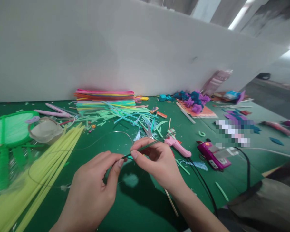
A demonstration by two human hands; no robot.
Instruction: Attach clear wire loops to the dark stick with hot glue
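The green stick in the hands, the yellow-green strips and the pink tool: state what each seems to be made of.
Green stick, pinched by left hand and right hand: probably wrapped wire or a stiff stem; thin, straight, matte.
Yellow-green strips: likely foam or paper; flat, matte, evenly cut.
Pink tool: looks like moulded plastic, smooth with a slight sheen; a black cord runs near it.

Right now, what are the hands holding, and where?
A thin green stem: left hand pinches its near end, right hand pinches just beyond.
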